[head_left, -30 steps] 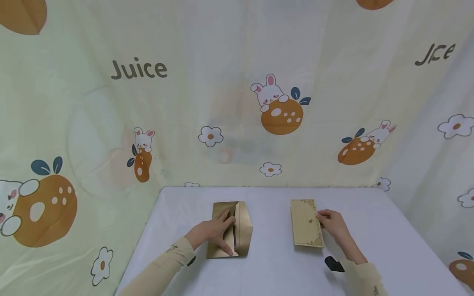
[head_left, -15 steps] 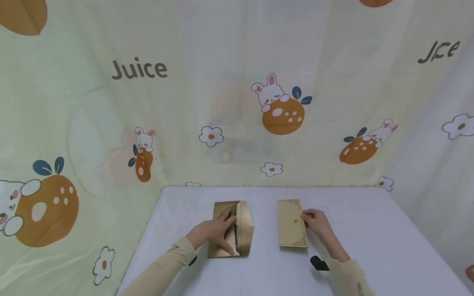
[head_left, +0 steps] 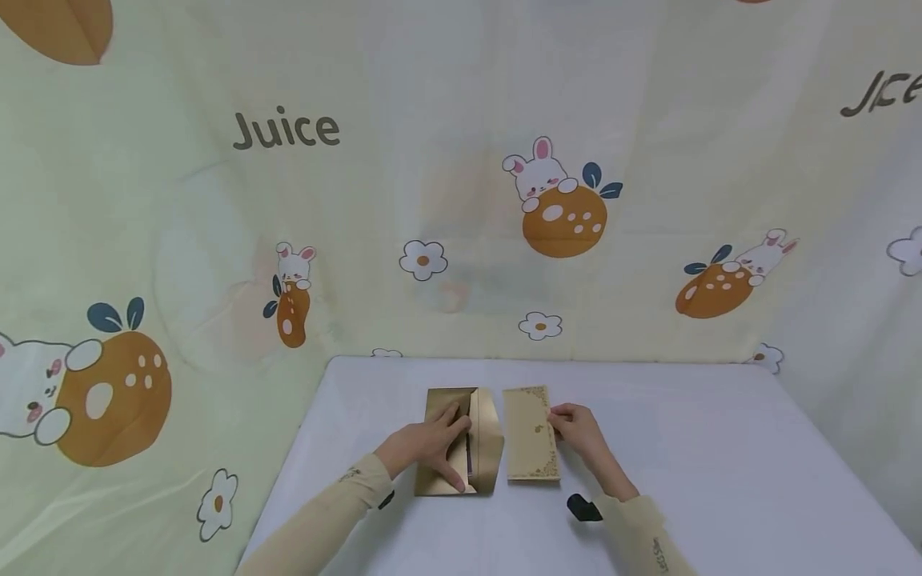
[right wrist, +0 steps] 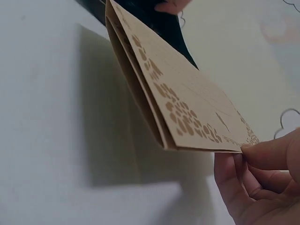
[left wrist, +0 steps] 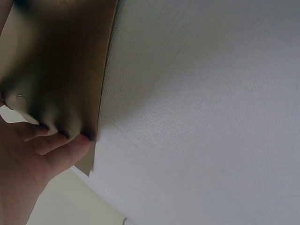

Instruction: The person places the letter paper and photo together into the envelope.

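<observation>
A gold envelope (head_left: 491,448) lies on the white table with its flap folded out to the right. Over its left half my left hand (head_left: 430,446) rests with fingers and thumb spread, holding it down beside the dark slot of its mouth. In the left wrist view, fingertips (left wrist: 79,145) touch the envelope's brown-gold surface (left wrist: 70,70) close to its edge. My right hand (head_left: 582,432) pinches the right edge of a cream folded card (head_left: 527,440) with brown ornamental corners. Seen from the right wrist, the card (right wrist: 187,98) is tilted and raised over the table, its layers parted slightly.
The white tabletop (head_left: 691,480) stretches to the right of the card. A curtain (head_left: 461,200) printed with rabbits, oranges and flowers hangs behind the table. A black wrist-worn piece (head_left: 582,508) shows below my right hand.
My right hand has carried the card leftward, until it is close beside the envelope's flap. The left hand keeps its place on the envelope. The head view has shifted slightly.
</observation>
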`<state>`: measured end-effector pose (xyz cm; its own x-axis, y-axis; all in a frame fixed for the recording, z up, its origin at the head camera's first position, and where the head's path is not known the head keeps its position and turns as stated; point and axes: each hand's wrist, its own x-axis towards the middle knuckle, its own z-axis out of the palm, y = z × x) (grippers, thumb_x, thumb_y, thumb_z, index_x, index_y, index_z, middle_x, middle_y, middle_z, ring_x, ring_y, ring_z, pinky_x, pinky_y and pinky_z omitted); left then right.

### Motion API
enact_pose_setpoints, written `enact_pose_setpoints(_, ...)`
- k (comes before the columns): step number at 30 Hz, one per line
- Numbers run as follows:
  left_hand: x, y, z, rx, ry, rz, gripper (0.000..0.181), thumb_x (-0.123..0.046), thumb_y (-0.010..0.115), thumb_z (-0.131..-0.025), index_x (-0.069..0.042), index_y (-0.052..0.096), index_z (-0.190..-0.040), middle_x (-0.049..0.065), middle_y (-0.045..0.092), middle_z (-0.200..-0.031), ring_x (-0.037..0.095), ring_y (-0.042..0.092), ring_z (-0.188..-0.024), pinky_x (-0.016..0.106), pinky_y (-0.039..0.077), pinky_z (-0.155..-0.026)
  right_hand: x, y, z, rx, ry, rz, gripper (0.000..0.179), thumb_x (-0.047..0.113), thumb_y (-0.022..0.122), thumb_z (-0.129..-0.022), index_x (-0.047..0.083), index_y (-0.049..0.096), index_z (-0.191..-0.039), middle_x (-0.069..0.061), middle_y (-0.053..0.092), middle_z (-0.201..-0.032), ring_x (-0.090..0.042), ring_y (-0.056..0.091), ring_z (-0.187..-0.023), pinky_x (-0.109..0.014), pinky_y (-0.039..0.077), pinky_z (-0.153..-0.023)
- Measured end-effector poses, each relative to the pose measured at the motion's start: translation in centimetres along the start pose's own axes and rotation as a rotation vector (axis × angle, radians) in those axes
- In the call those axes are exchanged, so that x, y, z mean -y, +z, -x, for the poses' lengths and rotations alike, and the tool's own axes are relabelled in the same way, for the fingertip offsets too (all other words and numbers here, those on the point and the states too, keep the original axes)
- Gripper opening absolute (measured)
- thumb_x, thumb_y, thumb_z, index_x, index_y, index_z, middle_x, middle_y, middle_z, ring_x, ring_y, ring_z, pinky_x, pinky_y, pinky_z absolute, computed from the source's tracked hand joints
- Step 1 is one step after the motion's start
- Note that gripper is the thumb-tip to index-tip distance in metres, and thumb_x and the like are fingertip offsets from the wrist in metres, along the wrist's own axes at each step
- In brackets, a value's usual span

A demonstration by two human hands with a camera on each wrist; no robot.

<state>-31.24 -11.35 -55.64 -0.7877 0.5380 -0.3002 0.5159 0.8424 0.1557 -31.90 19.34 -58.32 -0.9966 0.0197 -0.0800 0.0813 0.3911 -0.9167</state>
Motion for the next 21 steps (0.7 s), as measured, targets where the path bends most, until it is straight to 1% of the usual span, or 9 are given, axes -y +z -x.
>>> enact_pose_setpoints(1, 0.0, 0.0, -0.1, 0.001, -0.006, -0.003, 0.107, -0.079, 0.076, -0.061, -0.032, 0.028, -0.144, 0.021, 0.013, -0.168, 0.037, 0.044, -0.141, 0.045, 0.057, -0.077, 0.1, 0.4, -0.1, 0.006, -0.028, -0.010, 0.024, 0.005, 0.060, -0.097, -0.015, 0.063, -0.111, -0.017, 0.071, -0.088, -0.012, 0.063, -0.071, -0.027, 0.054, -0.064)
enact_pose_setpoints(4, 0.1, 0.1, -0.2, 0.002, -0.014, -0.002, 0.107, -0.079, 0.077, -0.061, -0.032, 0.029, -0.144, 0.020, 0.013, -0.168, 0.036, 0.043, -0.142, 0.044, 0.057, -0.077, 0.8, 1.7, -0.2, 0.021, -0.062, -0.006, 0.022, 0.004, 0.061, -0.095, -0.015, 0.064, -0.107, -0.015, 0.071, -0.085, -0.012, 0.063, -0.069, -0.027, 0.054, -0.062)
enact_pose_setpoints(7, 0.3, 0.1, -0.3, 0.004, -0.010, 0.003, 0.108, -0.079, 0.077, -0.061, -0.032, 0.028, -0.145, 0.020, 0.012, -0.168, 0.036, 0.039, -0.145, 0.046, 0.057, -0.079, 1.3, 2.9, -0.6, 0.018, -0.051, 0.015, 0.021, 0.003, 0.061, -0.095, -0.013, 0.065, -0.107, -0.016, 0.072, -0.086, -0.015, 0.064, -0.070, -0.027, 0.054, -0.062)
enact_pose_setpoints(8, 0.3, 0.1, -0.3, 0.005, -0.008, 0.004, 0.108, -0.079, 0.077, -0.061, -0.032, 0.028, -0.145, 0.020, 0.012, -0.168, 0.036, 0.037, -0.146, 0.047, 0.057, -0.081, 1.4, 3.4, -0.7, 0.015, -0.026, 0.032, 0.021, 0.003, 0.061, -0.095, -0.012, 0.066, -0.108, -0.017, 0.072, -0.088, -0.015, 0.065, -0.071, -0.028, 0.054, -0.064)
enact_pose_setpoints(9, 0.4, 0.2, -0.3, 0.006, -0.006, 0.005, 0.108, -0.079, 0.077, -0.062, -0.031, 0.028, -0.145, 0.021, 0.012, -0.168, 0.037, 0.036, -0.147, 0.047, 0.057, -0.082, 1.6, 3.8, -0.9, 0.014, -0.023, 0.048, 0.021, 0.003, 0.061, -0.095, -0.012, 0.066, -0.108, -0.018, 0.072, -0.089, -0.016, 0.065, -0.071, -0.028, 0.054, -0.063)
enact_pose_setpoints(13, 0.3, 0.2, -0.3, 0.005, -0.002, 0.009, 0.105, -0.080, 0.076, -0.061, -0.032, 0.030, -0.142, 0.022, 0.012, -0.167, 0.038, 0.036, -0.147, 0.049, 0.056, -0.085, 1.9, 5.2, -1.2, 0.010, -0.017, 0.097, 0.018, 0.004, 0.063, -0.095, -0.011, 0.067, -0.105, -0.018, 0.073, -0.087, -0.016, 0.066, -0.069, -0.026, 0.051, -0.060)
enact_pose_setpoints(18, 0.1, 0.0, -0.2, 0.000, 0.000, 0.009, 0.100, -0.080, 0.076, -0.061, -0.031, 0.033, -0.137, 0.023, 0.015, -0.167, 0.038, 0.037, -0.147, 0.050, 0.056, -0.087, 2.3, 6.5, -1.2, 0.011, -0.022, 0.124, 0.017, 0.006, 0.066, -0.093, -0.008, 0.067, -0.102, -0.014, 0.073, -0.083, -0.016, 0.065, -0.066, -0.025, 0.049, -0.059)
enact_pose_setpoints(21, 0.1, 0.1, -0.2, -0.002, 0.002, 0.007, 0.101, -0.080, 0.076, -0.061, -0.031, 0.033, -0.138, 0.022, 0.015, -0.167, 0.038, 0.036, -0.147, 0.050, 0.056, -0.089, 2.4, 6.9, -1.2, 0.002, -0.022, 0.126, 0.017, 0.006, 0.066, -0.092, -0.008, 0.067, -0.101, -0.013, 0.072, -0.081, -0.016, 0.065, -0.065, -0.026, 0.050, -0.058)
